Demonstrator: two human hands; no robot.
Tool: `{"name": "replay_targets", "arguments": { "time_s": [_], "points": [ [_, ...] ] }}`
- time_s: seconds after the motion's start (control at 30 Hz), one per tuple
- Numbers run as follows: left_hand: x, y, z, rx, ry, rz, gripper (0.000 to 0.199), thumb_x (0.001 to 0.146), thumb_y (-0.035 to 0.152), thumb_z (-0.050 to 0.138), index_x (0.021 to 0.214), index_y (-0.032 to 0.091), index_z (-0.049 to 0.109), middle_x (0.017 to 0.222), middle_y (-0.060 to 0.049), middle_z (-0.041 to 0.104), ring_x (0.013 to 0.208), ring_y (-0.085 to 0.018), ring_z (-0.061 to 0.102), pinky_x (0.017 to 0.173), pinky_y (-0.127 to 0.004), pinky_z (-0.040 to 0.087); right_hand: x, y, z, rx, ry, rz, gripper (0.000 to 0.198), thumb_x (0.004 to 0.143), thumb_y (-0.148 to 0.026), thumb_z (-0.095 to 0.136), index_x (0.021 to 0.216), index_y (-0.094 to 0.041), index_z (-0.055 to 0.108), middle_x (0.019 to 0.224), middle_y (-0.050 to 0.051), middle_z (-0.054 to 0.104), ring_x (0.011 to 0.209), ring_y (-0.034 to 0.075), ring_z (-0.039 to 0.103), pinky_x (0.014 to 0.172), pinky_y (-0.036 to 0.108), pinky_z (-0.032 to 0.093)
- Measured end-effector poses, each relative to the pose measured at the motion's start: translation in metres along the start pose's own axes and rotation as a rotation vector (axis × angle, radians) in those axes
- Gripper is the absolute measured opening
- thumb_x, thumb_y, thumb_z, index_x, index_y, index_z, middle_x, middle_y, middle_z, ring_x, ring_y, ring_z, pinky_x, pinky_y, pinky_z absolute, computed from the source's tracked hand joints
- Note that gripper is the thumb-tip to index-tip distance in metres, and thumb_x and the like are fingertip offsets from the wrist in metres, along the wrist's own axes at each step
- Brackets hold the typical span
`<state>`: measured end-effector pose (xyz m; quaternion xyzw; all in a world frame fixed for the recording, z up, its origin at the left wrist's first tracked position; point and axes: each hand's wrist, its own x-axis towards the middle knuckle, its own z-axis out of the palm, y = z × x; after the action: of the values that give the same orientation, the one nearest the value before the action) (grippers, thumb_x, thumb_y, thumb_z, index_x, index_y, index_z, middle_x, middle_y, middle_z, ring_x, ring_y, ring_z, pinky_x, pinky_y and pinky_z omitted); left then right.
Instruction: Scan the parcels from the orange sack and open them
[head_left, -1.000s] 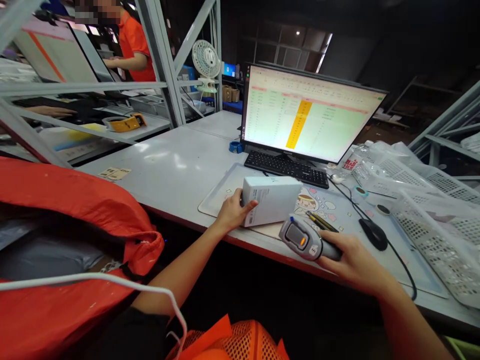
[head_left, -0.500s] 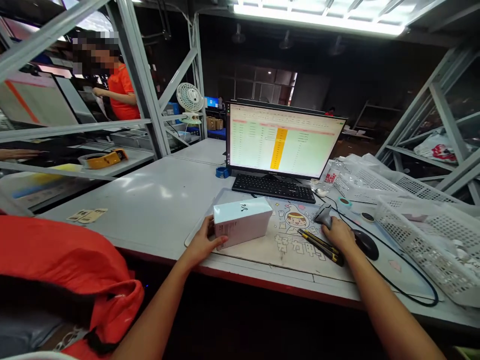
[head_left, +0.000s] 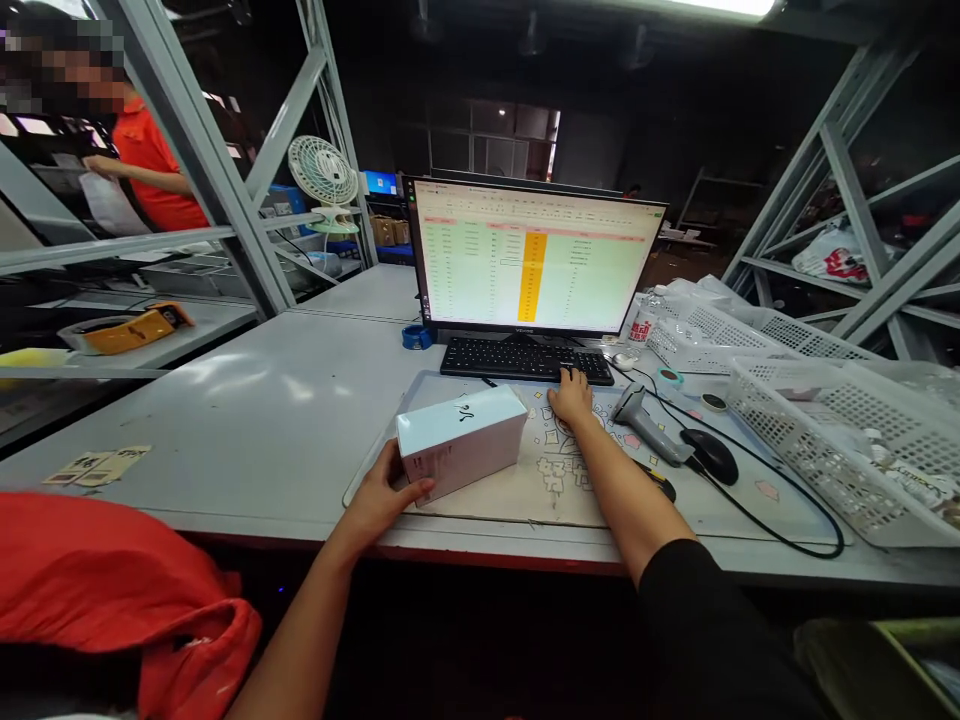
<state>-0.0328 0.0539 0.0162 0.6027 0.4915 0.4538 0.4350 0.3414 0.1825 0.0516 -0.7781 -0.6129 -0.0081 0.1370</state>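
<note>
My left hand (head_left: 382,493) grips the near left end of a white box (head_left: 469,455), which stands on a printed desk mat (head_left: 547,490). The box has a dark mark on its pale top. My right hand (head_left: 572,397) is at the front right edge of the black keyboard (head_left: 510,358), fingers stretched over the keys and holding nothing. A grey barcode scanner (head_left: 651,428) lies on the mat to the right of that hand. Behind the keyboard, the monitor (head_left: 480,260) displays a spreadsheet with an orange column. My right forearm partly covers a yellow and black cutter (head_left: 658,482).
A black mouse (head_left: 711,456) and a looping cable lie right of the scanner. White perforated baskets (head_left: 847,450) line the right side. A blue tape roll (head_left: 417,337) sits left of the keyboard. Red cloth (head_left: 112,570) hangs at left; a person in orange (head_left: 154,160) stands beyond the frame.
My right hand has let go of the barcode scanner, which now lies on the mat, and has moved left to the keyboard. My left hand still holds the box. The view has shifted right and down.
</note>
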Motion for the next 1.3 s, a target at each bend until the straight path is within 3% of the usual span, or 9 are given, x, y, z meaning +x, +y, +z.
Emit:
{"name": "replay_targets", "arguments": {
  "time_s": [0.1,0.23,0.53,0.8,0.97,1.07,1.13,1.2,1.3],
  "points": [
    [-0.001,0.001,0.0,-0.01,-0.01,0.005,0.094,0.066,0.069,0.091,0.139,0.021,0.056,0.143,-0.016,0.068,0.139,-0.041,0.061,0.119,-0.053,0.052,0.007,0.002,0.011,0.017,-0.005,0.039,0.067,0.107,-0.036,0.042,0.168,-0.009,0.034,0.178,0.02,0.023,0.165,0.038,0.016,0.131,0.053,0.019],
    [-0.004,0.001,-0.001,0.04,0.001,-0.002,0.096,0.07,0.07,0.088,0.146,0.022,0.053,0.148,-0.016,0.065,0.142,-0.042,0.059,0.12,-0.055,0.05,0.009,0.005,0.02,0.034,-0.018,0.049,0.067,0.108,-0.038,0.036,0.169,-0.01,0.035,0.181,0.018,0.017,0.167,0.037,0.009,0.132,0.056,0.016],
    [-0.006,-0.002,-0.001,0.044,0.009,0.017,0.094,0.074,0.068,0.086,0.149,0.023,0.052,0.148,-0.015,0.065,0.141,-0.041,0.06,0.12,-0.054,0.05,0.011,0.004,0.027,0.089,0.004,0.059,0.07,0.106,-0.036,0.037,0.17,-0.009,0.033,0.18,0.02,0.017,0.167,0.036,0.012,0.132,0.057,0.016],
    [-0.005,-0.007,-0.003,0.012,0.006,0.046,0.088,0.075,0.062,0.088,0.147,0.024,0.054,0.152,-0.014,0.063,0.143,-0.04,0.058,0.122,-0.052,0.048,0.006,0.003,0.017,0.275,0.096,0.023,0.069,0.099,-0.028,0.046,0.164,-0.004,0.042,0.175,0.026,0.029,0.164,0.039,0.021,0.13,0.06,0.02],
    [-0.005,-0.005,-0.003,0.014,-0.002,0.052,0.09,0.076,0.059,0.088,0.151,0.025,0.052,0.155,-0.014,0.061,0.148,-0.04,0.053,0.124,-0.054,0.046,-0.013,-0.017,-0.014,0.507,0.181,-0.182,0.061,0.109,-0.037,0.028,0.158,-0.01,0.051,0.16,0.02,0.055,0.146,0.028,0.053,0.121,0.045,0.043],
    [-0.006,-0.003,-0.002,-0.015,0.007,0.048,0.091,0.074,0.06,0.089,0.149,0.024,0.053,0.154,-0.015,0.061,0.148,-0.041,0.053,0.123,-0.054,0.047,-0.047,-0.046,-0.031,0.835,0.085,-0.47,0.074,0.112,-0.051,0.006,0.159,-0.017,0.052,0.153,0.017,0.062,0.133,0.026,0.065,0.108,0.042,0.054],
    [-0.005,-0.004,-0.003,-0.04,0.05,0.04,0.096,0.071,0.064,0.089,0.149,0.022,0.053,0.153,-0.017,0.061,0.146,-0.042,0.055,0.122,-0.054,0.047,-0.073,-0.067,-0.041,1.002,-0.028,-0.753,0.077,0.11,-0.069,0.017,0.15,-0.023,0.063,0.147,0.015,0.067,0.132,0.028,0.066,0.112,0.045,0.052],
    [-0.005,-0.007,-0.005,-0.067,0.106,0.019,0.105,0.068,0.07,0.088,0.151,0.019,0.049,0.151,-0.019,0.062,0.143,-0.043,0.057,0.121,-0.055,0.048,-0.095,-0.082,-0.049,0.966,-0.087,-0.936,0.07,0.102,-0.079,0.045,0.138,-0.025,0.073,0.141,0.013,0.07,0.134,0.029,0.064,0.118,0.047,0.047],
    [-0.003,-0.009,-0.007,-0.057,0.162,-0.019,0.107,0.069,0.074,0.086,0.152,0.018,0.048,0.147,-0.021,0.064,0.139,-0.044,0.06,0.117,-0.054,0.052,-0.108,-0.089,-0.059,0.787,-0.112,-0.959,0.065,0.096,-0.071,0.068,0.143,-0.026,0.071,0.147,0.012,0.065,0.14,0.029,0.058,0.124,0.049,0.042]
  ]
}}
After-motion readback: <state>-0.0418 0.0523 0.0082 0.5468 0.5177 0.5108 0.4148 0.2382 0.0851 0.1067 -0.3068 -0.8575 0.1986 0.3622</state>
